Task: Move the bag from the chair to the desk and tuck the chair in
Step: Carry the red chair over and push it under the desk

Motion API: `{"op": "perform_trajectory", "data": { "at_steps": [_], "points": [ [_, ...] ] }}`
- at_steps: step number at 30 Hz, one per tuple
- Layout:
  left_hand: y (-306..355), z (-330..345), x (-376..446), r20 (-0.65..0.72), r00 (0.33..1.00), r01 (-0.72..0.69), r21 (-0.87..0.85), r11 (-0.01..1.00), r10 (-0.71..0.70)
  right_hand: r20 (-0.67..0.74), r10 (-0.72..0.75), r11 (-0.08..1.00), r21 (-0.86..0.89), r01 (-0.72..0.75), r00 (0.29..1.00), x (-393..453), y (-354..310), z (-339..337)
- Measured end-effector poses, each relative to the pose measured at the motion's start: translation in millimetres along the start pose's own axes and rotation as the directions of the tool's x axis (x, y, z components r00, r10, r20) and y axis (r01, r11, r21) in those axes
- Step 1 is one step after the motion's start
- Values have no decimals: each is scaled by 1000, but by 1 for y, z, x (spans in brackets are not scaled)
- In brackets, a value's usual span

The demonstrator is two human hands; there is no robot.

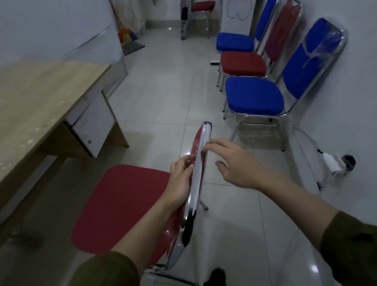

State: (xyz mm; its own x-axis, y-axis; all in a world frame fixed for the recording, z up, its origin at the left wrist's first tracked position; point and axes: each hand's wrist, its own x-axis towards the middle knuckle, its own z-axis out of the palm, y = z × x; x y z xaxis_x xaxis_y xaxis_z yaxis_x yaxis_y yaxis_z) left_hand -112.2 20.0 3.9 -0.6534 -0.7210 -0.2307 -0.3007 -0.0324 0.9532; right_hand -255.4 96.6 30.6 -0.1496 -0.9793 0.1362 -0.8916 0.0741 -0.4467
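A red-cushioned chair [120, 207] with a chrome frame stands in front of me, its seat facing the wooden desk [18, 108] on the left and partly pulled out from it. My left hand [181, 178] grips the chrome top of the chair's backrest [199, 171]. My right hand [231, 164] hovers with fingers spread, its fingertips touching the top of the backrest. The seat is bare and no bag shows on the chair or on the part of the desk in view.
Three chairs, blue [254, 99], red [242, 64] and blue [235, 41], line the right wall. A cable and plug [332, 163] lie on the floor by the wall. A red stool [202, 6] and white cabinet [236, 6] stand at the back. Tiled floor lies between.
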Motion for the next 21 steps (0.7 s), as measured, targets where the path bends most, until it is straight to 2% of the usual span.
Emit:
{"op": "perform_trajectory", "data": {
  "at_steps": [3,5,10,13,17,21],
  "points": [
    [-3,0,6,30,999,-17,8,1000,17,65,-152,986,-60,156,986,27,18,-3],
    [-8,1,9,55,998,-8,32,999,7,151,-269,951,-116,287,951,45,30,-6],
    [-11,-2,19,-3,999,52,158,986,-52,377,-445,834,-157,529,812,88,44,-16],
    [-1,1,10,54,994,91,80,993,-95,430,-543,762,-109,638,722,111,47,-14],
    [7,0,8,-1,991,130,89,987,-130,478,-642,680,-7,733,600,135,54,-5],
    [18,0,9,-160,966,228,141,963,-205,491,-706,604,40,796,510,153,60,-3]
  ]
}}
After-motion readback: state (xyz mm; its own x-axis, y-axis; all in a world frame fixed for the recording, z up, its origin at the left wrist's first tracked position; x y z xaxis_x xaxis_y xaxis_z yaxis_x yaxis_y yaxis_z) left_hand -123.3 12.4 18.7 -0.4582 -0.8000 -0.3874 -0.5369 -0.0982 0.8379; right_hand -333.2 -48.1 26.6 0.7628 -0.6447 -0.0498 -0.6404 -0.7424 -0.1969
